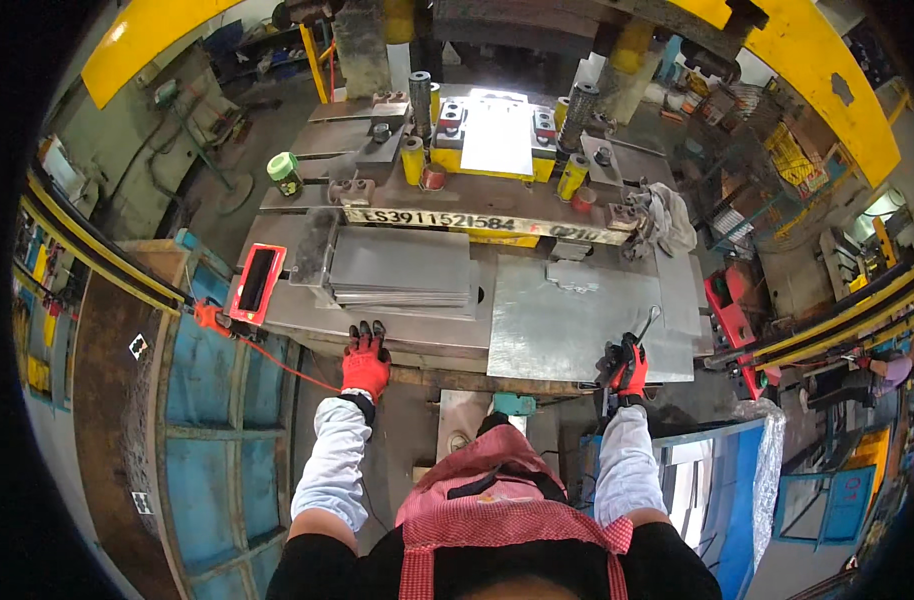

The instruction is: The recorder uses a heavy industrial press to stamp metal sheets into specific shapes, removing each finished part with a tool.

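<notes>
My left hand (365, 366), in a red glove with dark fingertips, rests at the front edge of the press bed with its fingers apart and nothing in it. Just beyond it lies a stack of grey metal sheets (402, 262) against a metal block. To the right, my right hand (629, 372), gloved alike, is closed around a thin metal rod (649, 326) with a hooked or ringed tip pointing away from me. Beneath the rod is a wide flat metal plate (537, 335), with small metal pieces (573, 277) on its far part. Another bright sheet (497, 138) lies on the die.
Yellow and dark guide posts (571, 176) stand around the die. A green-lidded jar (284, 172) and a red-framed device (258, 283) sit at the left; a grey rag (667, 222) hangs at the right. Blue metal frames (202, 470) flank me, with a red switch box (729, 308) at right.
</notes>
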Motion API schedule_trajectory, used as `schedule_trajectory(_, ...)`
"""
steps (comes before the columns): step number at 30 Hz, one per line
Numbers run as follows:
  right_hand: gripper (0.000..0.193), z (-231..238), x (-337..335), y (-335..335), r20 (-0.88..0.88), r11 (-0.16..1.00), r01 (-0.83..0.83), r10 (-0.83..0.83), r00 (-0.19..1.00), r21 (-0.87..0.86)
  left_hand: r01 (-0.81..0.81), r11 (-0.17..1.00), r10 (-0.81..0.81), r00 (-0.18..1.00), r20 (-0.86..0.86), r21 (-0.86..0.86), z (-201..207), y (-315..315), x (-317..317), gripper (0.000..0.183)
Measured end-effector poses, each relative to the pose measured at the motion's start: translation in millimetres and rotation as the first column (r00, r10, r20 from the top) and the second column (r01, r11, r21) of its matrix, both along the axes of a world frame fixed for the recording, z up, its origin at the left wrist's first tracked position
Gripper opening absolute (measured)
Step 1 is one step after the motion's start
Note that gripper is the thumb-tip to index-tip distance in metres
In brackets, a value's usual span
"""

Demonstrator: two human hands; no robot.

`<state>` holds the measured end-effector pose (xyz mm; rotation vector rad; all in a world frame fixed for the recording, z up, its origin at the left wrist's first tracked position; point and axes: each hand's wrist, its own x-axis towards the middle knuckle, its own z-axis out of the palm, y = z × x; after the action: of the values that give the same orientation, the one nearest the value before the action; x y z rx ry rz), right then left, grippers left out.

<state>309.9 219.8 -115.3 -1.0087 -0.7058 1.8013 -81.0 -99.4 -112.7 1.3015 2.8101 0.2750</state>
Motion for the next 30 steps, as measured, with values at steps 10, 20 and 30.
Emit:
schedule_trajectory(10, 0.024, -2, 0, 3, 0.045, 0.999, -0.019, 0.017, 0.999, 0.05, -0.011, 0.992, 0.015, 1.0, 0.028, -0.126, 0, 1, -3, 0.063)
schedule_trajectory(20, 0.026, -2, 2, 0, 0.012, 1.0, 0.016, -0.016, 1.0, 0.017, -0.001, 0.997, 0.0, 1.0, -0.008, -0.073, 1, 1, -1, 0.056)
schedule_trajectory(30, 0.028, 1, 1, -1, 0.027, 0.997, 0.075, -0.075, 0.997, 0.0, 0.02, 0.994, -0.019, 1.0, 0.014, -0.11, 4, 3, -2, 0.061)
